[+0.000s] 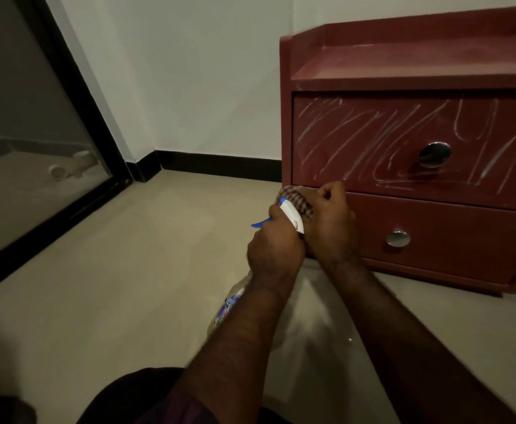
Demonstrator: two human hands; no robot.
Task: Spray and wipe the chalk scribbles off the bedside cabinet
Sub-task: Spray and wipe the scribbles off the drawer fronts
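Head view: left hand (273, 246) grips the spray bottle (291, 214), right hand (327, 223) clutches a checked cloth (296, 198), pressed together before the bedside cabinet (434, 65); chalk scribbles (356, 162) cover its upper drawer (388, 139)

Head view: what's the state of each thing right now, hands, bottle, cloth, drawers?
Left hand, grips the spray bottle just below its head.
Right hand, holds the cloth.
Spray bottle, tilted, nozzle close against the cloth.
Cloth, bunched up in front of the drawers.
Upper drawer, shut, covered in chalk scribbles, not wiped yet.
Lower drawer, shut, no chalk visible.
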